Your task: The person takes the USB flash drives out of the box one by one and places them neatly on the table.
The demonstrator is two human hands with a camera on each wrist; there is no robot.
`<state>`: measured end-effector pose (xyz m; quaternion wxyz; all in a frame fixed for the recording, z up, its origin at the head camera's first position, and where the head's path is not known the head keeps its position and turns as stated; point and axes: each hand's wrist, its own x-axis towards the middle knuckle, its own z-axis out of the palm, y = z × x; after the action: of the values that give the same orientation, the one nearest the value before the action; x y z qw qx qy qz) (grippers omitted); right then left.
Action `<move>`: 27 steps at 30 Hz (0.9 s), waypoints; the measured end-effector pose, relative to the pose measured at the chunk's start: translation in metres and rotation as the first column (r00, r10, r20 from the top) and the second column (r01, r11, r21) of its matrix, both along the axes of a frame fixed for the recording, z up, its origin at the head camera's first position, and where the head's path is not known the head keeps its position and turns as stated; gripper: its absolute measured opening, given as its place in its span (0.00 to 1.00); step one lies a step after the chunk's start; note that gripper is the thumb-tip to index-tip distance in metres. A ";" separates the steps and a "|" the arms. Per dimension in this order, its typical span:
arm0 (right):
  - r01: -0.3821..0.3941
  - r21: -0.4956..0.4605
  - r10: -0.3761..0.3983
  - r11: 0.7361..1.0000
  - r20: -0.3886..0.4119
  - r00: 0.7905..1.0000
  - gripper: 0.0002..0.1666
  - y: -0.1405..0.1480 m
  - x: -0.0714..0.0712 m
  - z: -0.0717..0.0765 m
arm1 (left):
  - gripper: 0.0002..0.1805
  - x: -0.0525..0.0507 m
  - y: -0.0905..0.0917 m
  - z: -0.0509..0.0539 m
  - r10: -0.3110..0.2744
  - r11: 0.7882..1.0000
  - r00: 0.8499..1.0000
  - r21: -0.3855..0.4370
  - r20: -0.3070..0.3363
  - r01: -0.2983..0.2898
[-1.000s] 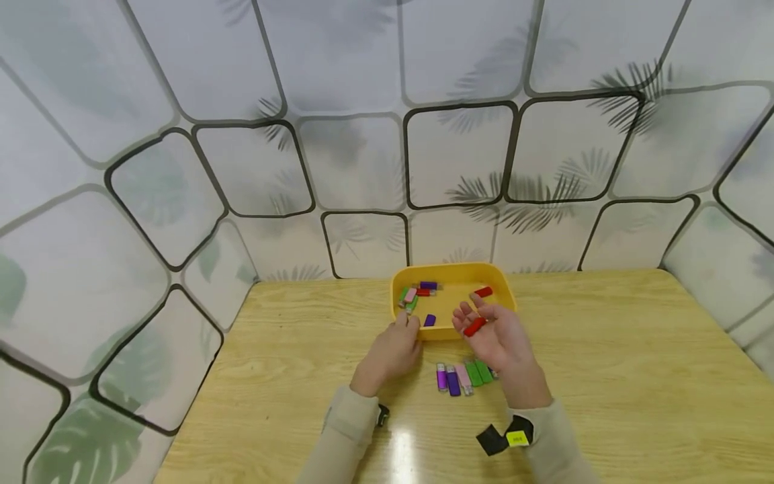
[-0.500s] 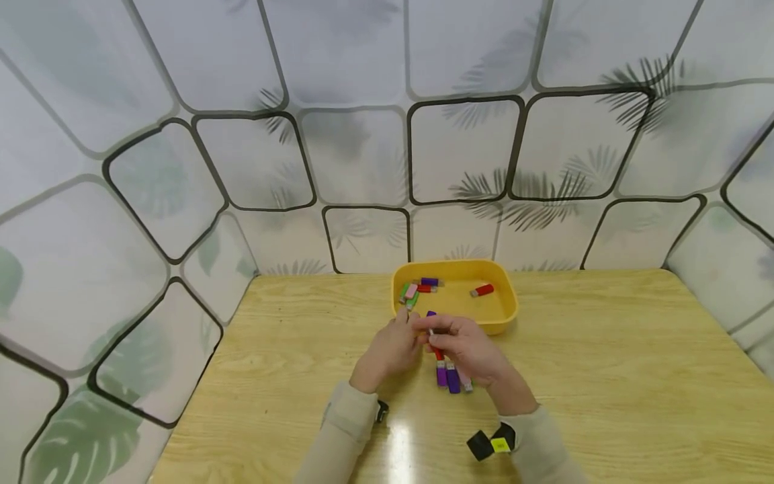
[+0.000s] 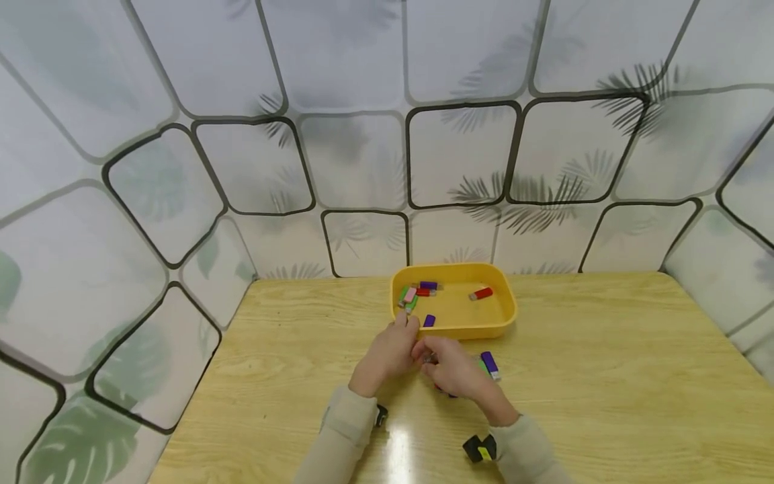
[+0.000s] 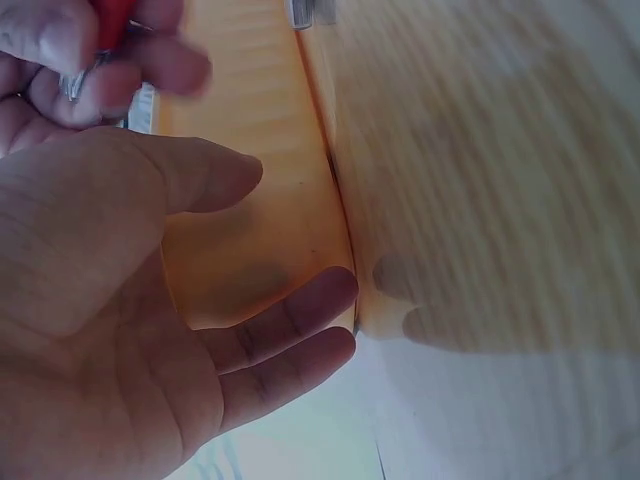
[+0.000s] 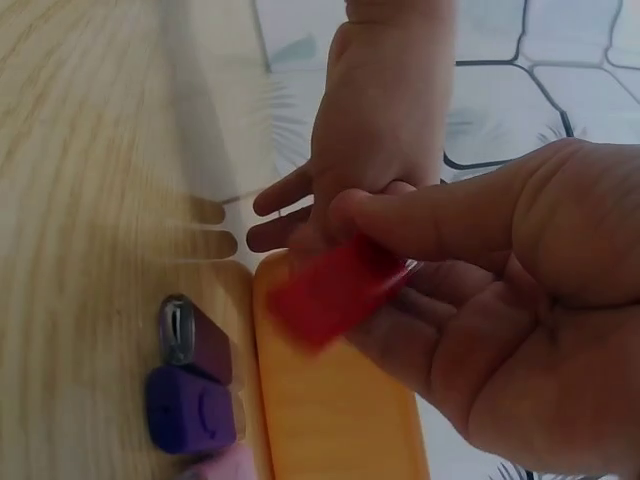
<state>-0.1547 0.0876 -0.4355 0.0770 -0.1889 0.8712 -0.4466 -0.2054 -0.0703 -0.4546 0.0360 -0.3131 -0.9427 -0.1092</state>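
The right hand pinches a red USB stick between thumb and fingers, just in front of the yellow tray. Beside it, the left hand rests at the tray's front left corner; in the left wrist view this hand has its fingers extended against the tray's side and holds nothing. A row of sticks lies on the table, largely hidden under the right hand; a purple stick shows at its right end. The right wrist view shows two purple sticks, one of them dark violet.
Inside the tray are a red stick at the right, a purple one near the front wall, and several green, pink, red and purple ones at the left. A patterned wall covering stands behind the wooden table.
The right hand has come from over the tray's right side to beside the left hand, then slightly down toward the row, and its fingers have closed round the red stick. The left hand has hardly moved.
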 end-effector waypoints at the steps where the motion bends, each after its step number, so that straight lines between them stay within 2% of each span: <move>1: -0.004 -0.010 0.004 1.000 0.000 1.000 0.12 0.000 -0.001 -0.001 | 0.25 0.000 0.000 0.000 -0.002 1.000 1.000 -0.001 -0.006 0.002; 5: 0.010 -0.062 -0.010 0.998 0.005 1.000 0.13 0.001 -0.001 -0.003 | 0.23 -0.001 0.000 -0.001 -0.005 1.000 1.000 0.001 -0.008 0.005; 11: 0.095 -0.091 -0.094 0.991 0.016 0.995 0.13 0.001 -0.003 -0.004 | 0.16 -0.002 0.001 -0.004 0.014 1.000 1.000 -0.004 0.010 -0.014; 17: 0.172 -0.117 -0.160 0.978 0.100 0.982 0.14 -0.001 -0.007 -0.009 | 0.10 -0.002 0.001 -0.005 0.043 0.999 0.999 0.009 0.030 -0.044; 22: 0.182 -0.125 -0.161 0.975 0.162 0.974 0.14 -0.004 -0.007 -0.017 | 0.11 -0.001 0.002 -0.005 0.058 0.998 0.997 -0.002 0.047 -0.058; 27: 0.149 -0.113 -0.136 0.982 0.113 0.984 0.16 -0.006 -0.008 -0.023 | 0.14 -0.002 0.003 -0.005 0.047 0.999 0.998 -0.007 0.035 -0.047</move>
<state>-0.1625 0.0815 -0.4586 0.0790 -0.1065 0.8485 -0.5123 -0.2076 -0.0676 -0.4597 0.0213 -0.2890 -0.9507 -0.1109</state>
